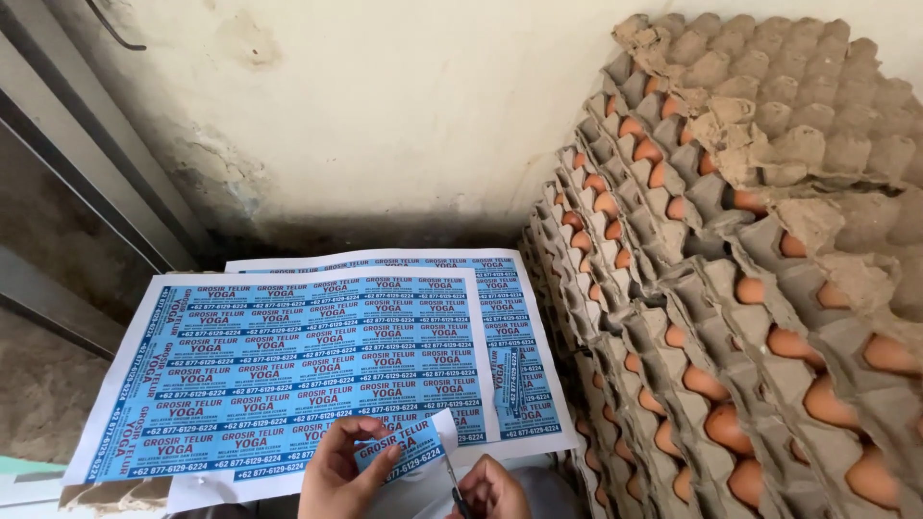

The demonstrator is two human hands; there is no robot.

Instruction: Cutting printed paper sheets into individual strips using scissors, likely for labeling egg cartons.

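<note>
At the bottom of the head view my left hand (338, 473) pinches a small blue printed label strip (399, 447) with white edges. My right hand (492, 488) grips a pair of scissors (453, 482), whose blades meet the strip's right end. Just beyond my hands lies a large sheet of blue labels (288, 370) in rows, with a second similar sheet (500, 317) tucked under it on the right.
Tall stacks of grey cardboard egg trays (750, 288) filled with brown eggs (707, 383) lean along the right side. A stained pale wall (385, 115) stands behind, and a dark metal door frame (87, 144) runs on the left.
</note>
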